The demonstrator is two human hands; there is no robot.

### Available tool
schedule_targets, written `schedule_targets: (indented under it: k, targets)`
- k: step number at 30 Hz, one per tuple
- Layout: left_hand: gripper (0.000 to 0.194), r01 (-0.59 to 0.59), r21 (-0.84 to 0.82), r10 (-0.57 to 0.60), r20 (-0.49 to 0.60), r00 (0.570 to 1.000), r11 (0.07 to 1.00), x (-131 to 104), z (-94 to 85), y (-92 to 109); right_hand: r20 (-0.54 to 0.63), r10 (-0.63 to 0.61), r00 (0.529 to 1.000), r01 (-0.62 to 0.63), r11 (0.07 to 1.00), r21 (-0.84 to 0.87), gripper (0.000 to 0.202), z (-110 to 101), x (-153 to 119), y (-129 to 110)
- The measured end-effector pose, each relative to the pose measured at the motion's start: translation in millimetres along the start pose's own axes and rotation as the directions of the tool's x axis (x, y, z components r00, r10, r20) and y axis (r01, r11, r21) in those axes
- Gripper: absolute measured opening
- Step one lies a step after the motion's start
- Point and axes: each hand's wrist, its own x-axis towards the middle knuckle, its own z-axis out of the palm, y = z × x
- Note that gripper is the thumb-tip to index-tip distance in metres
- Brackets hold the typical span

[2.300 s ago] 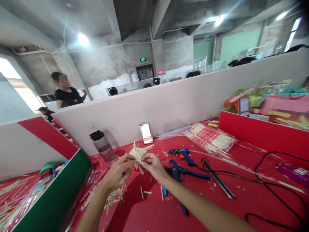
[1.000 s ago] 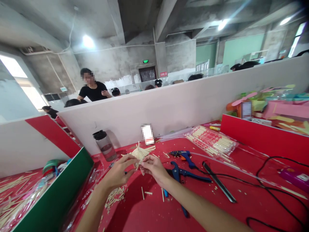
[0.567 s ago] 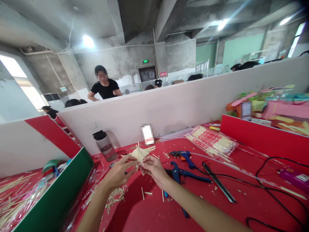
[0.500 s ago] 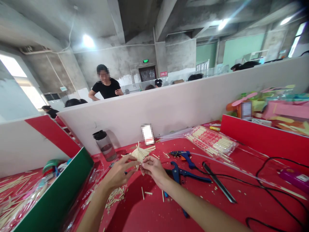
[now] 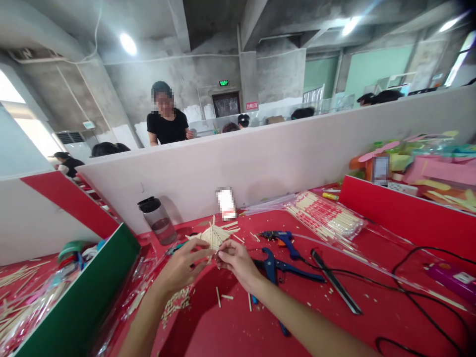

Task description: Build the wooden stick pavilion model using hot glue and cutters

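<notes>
A pale structure of thin wooden sticks point(image 5: 212, 235) stands above the red table, just beyond both hands. My left hand point(image 5: 189, 264) is at its lower left, fingers bent and curled toward its lower edge; what its fingertips grip is hidden. My right hand point(image 5: 235, 262) is at the lower right, thumb and forefinger pinched together at the structure's lower edge. Whatever lies between these fingertips is too small to make out. Short cut stick pieces point(image 5: 177, 301) are heaped below my left wrist.
Right of my hands lie a blue glue gun point(image 5: 279, 238), a blue-handled cutter point(image 5: 273, 267), a black knife point(image 5: 336, 281), cables and bagged sticks point(image 5: 323, 213). A bottle point(image 5: 158, 220) and phone point(image 5: 226, 204) stand by the white partition point(image 5: 282, 153). Beyond it is a person point(image 5: 167, 124).
The view has shifted slightly. My left fingers have moved a little closer to the lower edge of the stick structure. The person beyond the partition stands more upright, one arm lowered.
</notes>
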Motion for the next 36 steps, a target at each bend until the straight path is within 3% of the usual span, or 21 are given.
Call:
schedule_targets:
  k: [14, 21, 36]
  targets:
    - [0.031, 0.058, -0.092, -0.053, 0.062, 0.997, 0.994, -3.5, 1.8, -3.6, -0.025, 0.018, 1.0, -0.019, 0.998, -0.065, 0.042, -0.1, 0.2, 2.0]
    - [0.037, 0.107, -0.092, -0.105, 0.016, 0.994, 0.99, -4.1, 3.3, -2.5, -0.098, 0.026, 0.995, -0.036, 0.994, -0.101, 0.038, 2.1, -0.5, 1.4]
    - [0.038, 0.12, -0.1, -0.122, -0.01, 0.993, 0.988, -5.9, 8.8, -5.3, -0.108, 0.16, 0.981, -0.155, 0.986, 0.054, 0.037, -2.4, -2.9, 7.7]
